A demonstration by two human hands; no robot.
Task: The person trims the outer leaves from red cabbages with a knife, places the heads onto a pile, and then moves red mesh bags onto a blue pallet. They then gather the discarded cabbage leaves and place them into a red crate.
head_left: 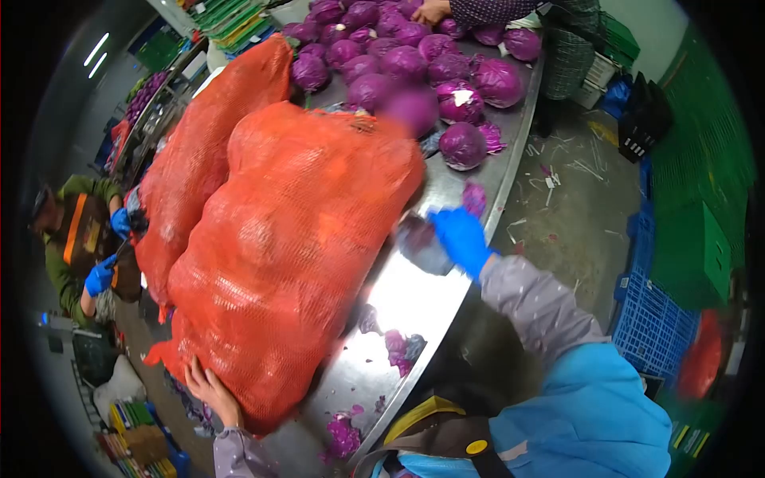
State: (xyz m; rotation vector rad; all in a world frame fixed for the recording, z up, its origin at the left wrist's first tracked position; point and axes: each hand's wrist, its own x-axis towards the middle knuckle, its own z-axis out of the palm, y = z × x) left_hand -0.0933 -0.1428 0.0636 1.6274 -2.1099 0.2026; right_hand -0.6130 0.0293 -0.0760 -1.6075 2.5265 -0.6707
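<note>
A full red mesh sack (295, 239) lies along the metal table. My left hand (211, 392) is bare and rests on the sack's near end, fingers stretched out. My right hand (464, 239), in a blue glove, is over the table by the right edge. Its fingers are closed on a blurred, dark purple cabbage leaf (422, 245); the blur hides its exact shape. One purple cabbage (410, 107) is smeared by motion at the sack's far end. Many more purple cabbages (462, 146) are heaped beyond it.
Another red mesh sack (211, 143) lies to the left. Leaf scraps (343, 434) dot the metal table (398, 307). A co-worker's hand (433, 11) touches the far cabbages; another person (84, 239) in blue gloves stands left. Blue crates (657, 315) and litter are on the right-hand floor.
</note>
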